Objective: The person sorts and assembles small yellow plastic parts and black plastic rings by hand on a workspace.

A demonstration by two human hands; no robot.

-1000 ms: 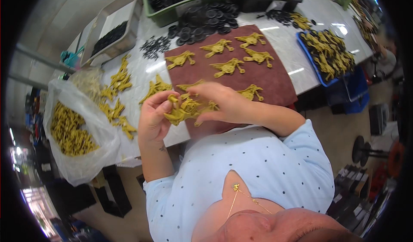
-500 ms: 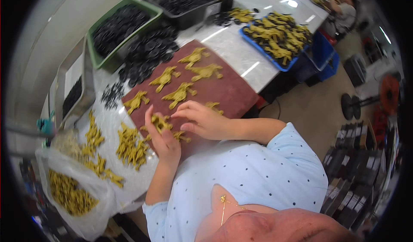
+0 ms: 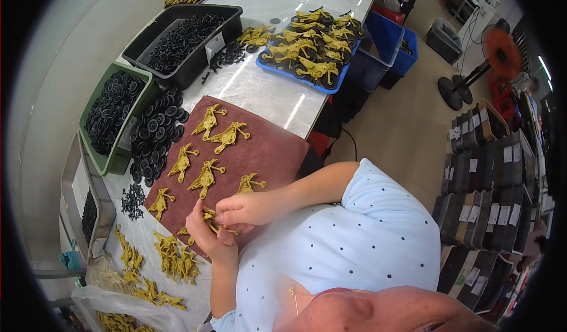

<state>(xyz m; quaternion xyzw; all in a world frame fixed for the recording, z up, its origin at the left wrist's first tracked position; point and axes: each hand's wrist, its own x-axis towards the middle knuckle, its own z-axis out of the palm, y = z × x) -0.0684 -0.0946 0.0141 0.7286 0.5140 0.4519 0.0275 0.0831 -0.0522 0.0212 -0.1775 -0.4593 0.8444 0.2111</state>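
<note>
Pale floor [image 3: 384, 119] runs along the right of a white table [image 3: 236, 87], which carries a brown mat [image 3: 266, 137]. Past the mat's far left side stand a black bin [image 3: 190, 72] and a green bin [image 3: 118, 165]. A blue tray [image 3: 304, 82], heaped above its rim with yellow parts [image 3: 319, 69], sits close by the table's edge; a knock could send the top layer over, since little seems to hold it in. Black wheels [image 3: 156, 131] are piled between the green bin and the mat; should the pile slip, some could slide onto the mat. The right forearm [image 3: 319, 181] passes over the mat's near side, close to one laid-out part [image 3: 248, 183]; a careless swing might drag that part askew. Black bits [image 3: 133, 202] lie loose by the mat's left corner, where a brushing arm could scatter them.

Both hands meet over the mat's near edge. The left hand [image 3: 207, 231] is half curled, fingers raised and thumb bent, cradling the held part [image 3: 209, 214]. The right hand [image 3: 251, 209] is bunched, its fingertips drawn together at the same part; whether they pinch something small, I cannot tell. An off-centre push there might twist the part loose.
</note>
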